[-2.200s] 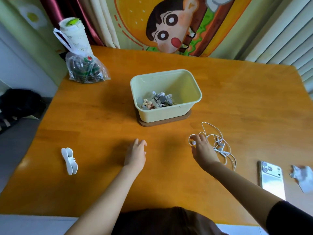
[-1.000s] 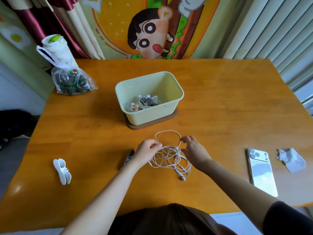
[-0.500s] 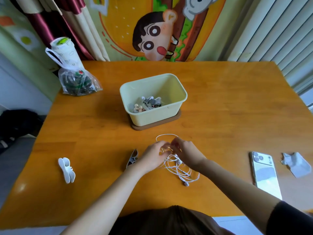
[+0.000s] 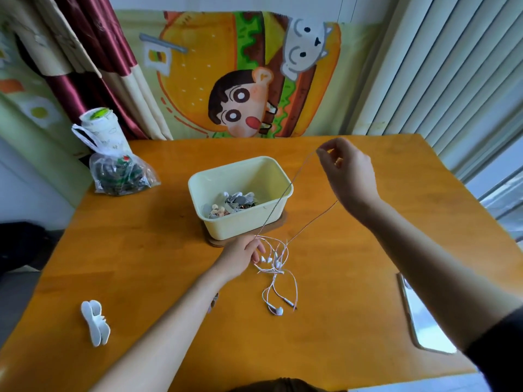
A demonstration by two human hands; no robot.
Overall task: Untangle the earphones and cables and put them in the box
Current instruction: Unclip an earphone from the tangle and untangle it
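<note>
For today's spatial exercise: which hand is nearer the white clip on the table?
Left. The left hand grips the earphones right of the white clip; the right hand is raised farther right.

A taut strand of earphone cable (image 4: 285, 193) slants over the box's (image 4: 243, 224) right corner, with a second just right of it; you can reach the box's left half from above. A phone (image 4: 421, 323) lies to your right, a white clip (image 4: 94, 321) to your left.
</note>
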